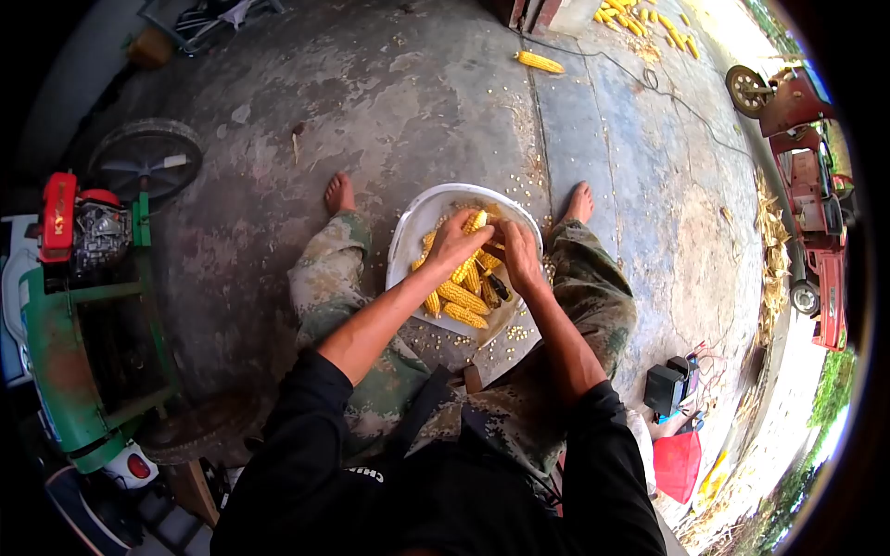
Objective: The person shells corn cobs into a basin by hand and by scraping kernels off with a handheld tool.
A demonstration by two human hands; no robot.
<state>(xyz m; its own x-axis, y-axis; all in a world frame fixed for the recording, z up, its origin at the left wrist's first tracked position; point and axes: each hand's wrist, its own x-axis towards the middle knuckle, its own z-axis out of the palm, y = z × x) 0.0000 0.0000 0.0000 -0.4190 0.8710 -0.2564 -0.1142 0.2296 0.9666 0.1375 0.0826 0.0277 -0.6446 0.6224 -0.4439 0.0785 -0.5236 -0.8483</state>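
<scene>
Between my knees stands a white basin (400,243) holding several yellow corn cobs (462,298). My left hand (456,243) is closed around an ear of corn (475,222) above the basin, the ear's upper end showing past the fingers. Close beside it, my right hand (516,250) has its fingers curled in at the same ear; whether it grips the ear or loose kernels is hidden. A dark-handled tool (501,288) lies among the cobs under my right hand, its kind unclear.
Loose kernels are scattered on the concrete floor around the basin. One ear (540,62) lies ahead, near a black cable (649,82) and a corn pile (640,20). A green machine with a red engine (60,218) stands left; black boxes (664,389) and a red bag (678,463) sit right.
</scene>
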